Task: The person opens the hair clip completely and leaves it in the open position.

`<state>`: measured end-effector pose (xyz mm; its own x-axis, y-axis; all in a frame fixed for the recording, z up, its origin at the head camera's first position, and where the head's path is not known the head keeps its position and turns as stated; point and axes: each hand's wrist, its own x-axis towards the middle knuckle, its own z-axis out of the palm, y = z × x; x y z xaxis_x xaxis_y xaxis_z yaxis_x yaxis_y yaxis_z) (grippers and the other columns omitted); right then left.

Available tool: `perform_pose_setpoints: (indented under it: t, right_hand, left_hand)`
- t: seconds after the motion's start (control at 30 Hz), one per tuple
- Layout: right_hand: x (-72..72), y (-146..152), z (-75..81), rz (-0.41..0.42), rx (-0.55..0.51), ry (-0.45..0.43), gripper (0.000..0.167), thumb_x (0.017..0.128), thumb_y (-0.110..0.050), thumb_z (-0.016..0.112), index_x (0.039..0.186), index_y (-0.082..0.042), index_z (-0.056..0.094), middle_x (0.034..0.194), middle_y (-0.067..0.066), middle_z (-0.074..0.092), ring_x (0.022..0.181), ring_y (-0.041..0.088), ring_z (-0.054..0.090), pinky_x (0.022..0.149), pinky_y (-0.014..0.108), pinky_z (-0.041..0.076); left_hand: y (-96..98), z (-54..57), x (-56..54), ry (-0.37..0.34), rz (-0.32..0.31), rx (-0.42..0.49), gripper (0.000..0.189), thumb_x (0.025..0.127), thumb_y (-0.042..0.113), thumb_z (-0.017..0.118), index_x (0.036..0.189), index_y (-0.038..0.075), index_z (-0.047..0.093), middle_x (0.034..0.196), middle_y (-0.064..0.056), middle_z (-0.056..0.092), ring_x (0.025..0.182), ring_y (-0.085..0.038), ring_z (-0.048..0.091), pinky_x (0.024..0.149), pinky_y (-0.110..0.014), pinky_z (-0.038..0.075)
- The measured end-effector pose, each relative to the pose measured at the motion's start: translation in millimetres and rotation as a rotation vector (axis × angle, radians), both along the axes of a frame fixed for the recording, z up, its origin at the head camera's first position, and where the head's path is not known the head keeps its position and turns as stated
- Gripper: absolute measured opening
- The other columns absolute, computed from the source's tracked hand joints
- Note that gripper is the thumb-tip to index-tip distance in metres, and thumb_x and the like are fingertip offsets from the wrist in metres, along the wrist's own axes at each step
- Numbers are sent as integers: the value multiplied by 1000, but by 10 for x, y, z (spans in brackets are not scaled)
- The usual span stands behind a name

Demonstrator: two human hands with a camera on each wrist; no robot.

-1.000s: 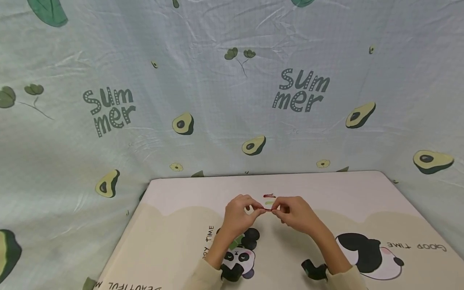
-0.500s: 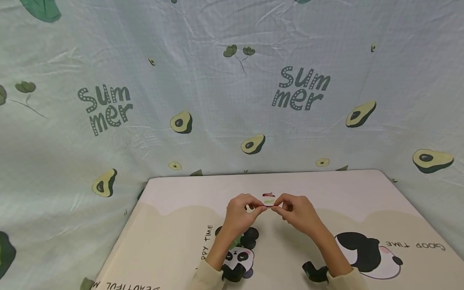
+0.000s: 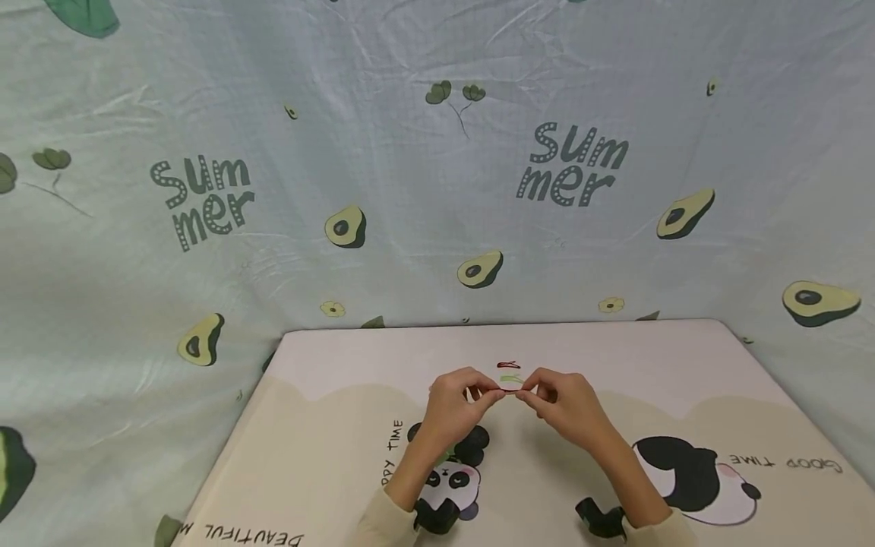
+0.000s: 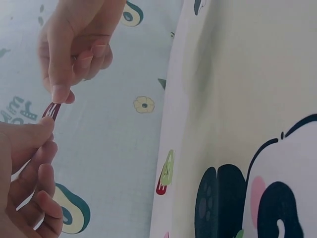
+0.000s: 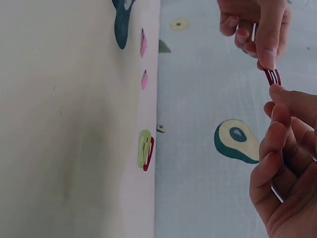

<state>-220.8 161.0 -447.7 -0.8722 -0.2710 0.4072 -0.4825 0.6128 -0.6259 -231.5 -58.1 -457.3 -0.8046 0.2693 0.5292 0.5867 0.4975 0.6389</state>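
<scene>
In the head view my left hand (image 3: pixel 456 403) and right hand (image 3: pixel 563 406) meet above the table, thumb and fingertips pinching opposite ends of a dark red snap hair clip (image 3: pixel 509 390). Both wrist views show the slim clip (image 5: pixel 272 77) stretched between the fingertips, its ends covered by them. Just beyond the hands, a light green snap hair clip (image 3: pixel 510 378) and another red hair clip (image 3: pixel 508 365) lie on the table. From the wrists, this green clip (image 4: pixel 168 167) and red clip (image 4: pixel 161 186) appear side by side near the far edge.
The pale table (image 3: pixel 328 425) carries printed pandas and lettering. Its far edge meets a hanging cloth (image 3: pixel 410 167) with avocado prints. Dark curved objects (image 3: pixel 437 516) show at both wrists.
The hands stay joined at the red hair clip, and slightly more of it shows between the fingertips. The right hand has shifted slightly right. The loose clips lie as before.
</scene>
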Motion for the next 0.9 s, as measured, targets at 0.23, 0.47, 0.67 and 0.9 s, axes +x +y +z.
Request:
perform_pose_setpoints:
  t: [0.23,0.47,0.67,0.9]
  right_hand:
    - [-53,6,-7,24,-9,2,7,89,-16,80,90,-16,73,58,-13,55,51,-2,45,47,21,36]
    - [14,6,-39,21,-34,-7,7,90,-15,80,90,-17,73,57,-14,54,51,-2,44,47,22,36]
    - [14,-16,-28,19,-42,29,8,89,-15,81,90,-18,73,57,-15,53,51,-2,44,47,21,36]
    - [-3,-3,22,41,-53,44,8,89,-14,80,91,-17,73,57,-15,53,51,-2,44,47,21,37]
  left_hand:
    - [5,34,-12,-27,4,48,7,88,18,83,92,13,81,82,4,75,69,-4,57,62,-17,48]
    - [3,-35,35,-61,-20,67,7,90,20,81,93,14,80,82,3,74,69,-1,55,61,-17,47]
    - [-4,-12,48,-33,-21,78,6,88,17,82,92,14,80,81,3,74,68,-1,55,61,-17,47]
    - [4,30,41,-21,-21,63,5,88,17,82,91,13,79,80,3,73,67,-1,54,60,-17,46]
